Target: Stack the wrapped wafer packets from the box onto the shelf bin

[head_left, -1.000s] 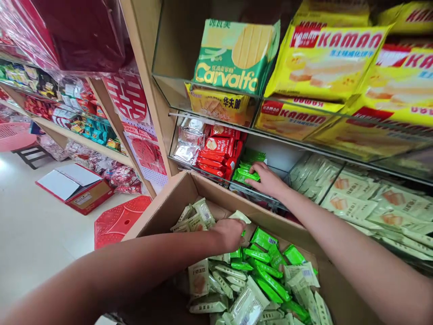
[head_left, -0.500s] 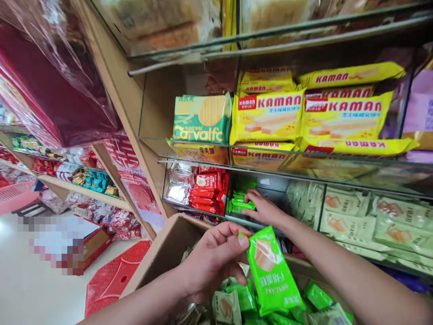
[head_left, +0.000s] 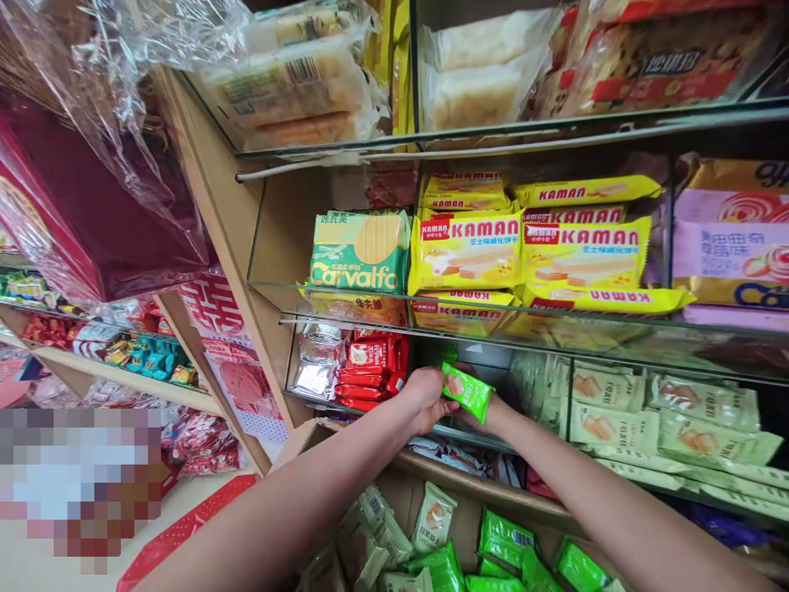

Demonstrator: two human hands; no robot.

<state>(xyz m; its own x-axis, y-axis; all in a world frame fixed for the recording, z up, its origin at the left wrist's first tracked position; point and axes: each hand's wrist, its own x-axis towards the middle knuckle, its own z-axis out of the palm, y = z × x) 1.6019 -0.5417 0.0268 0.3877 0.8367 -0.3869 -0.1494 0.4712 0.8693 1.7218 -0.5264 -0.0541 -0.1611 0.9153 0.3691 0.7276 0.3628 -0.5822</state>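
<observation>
A bright green snack packet [head_left: 468, 393] is at the mouth of a lower shelf compartment. My left hand [head_left: 430, 400] is closed on its left end. Behind the packet, my right hand [head_left: 491, 413] reaches into the same compartment; its fingers are mostly hidden by the packet and my left hand. A bit of another green packet [head_left: 450, 353] shows deeper inside. Below my arms, a cardboard box [head_left: 493, 492] holds loose green packets [head_left: 506, 538] and pale green packets [head_left: 434, 516].
Red packets [head_left: 373, 362] lie in the compartment to the left, pale packets [head_left: 613, 427] to the right. Above are yellow KAMAN packs [head_left: 465, 251] and a green Carvalfo pack [head_left: 359, 253]. A wooden upright [head_left: 228, 247] and a dark red bag [head_left: 111, 205] stand at left.
My left hand has moved up and forward from over the box to the compartment with the green packet. My right hand stays at the compartment, now partly covered. The view has shifted.
</observation>
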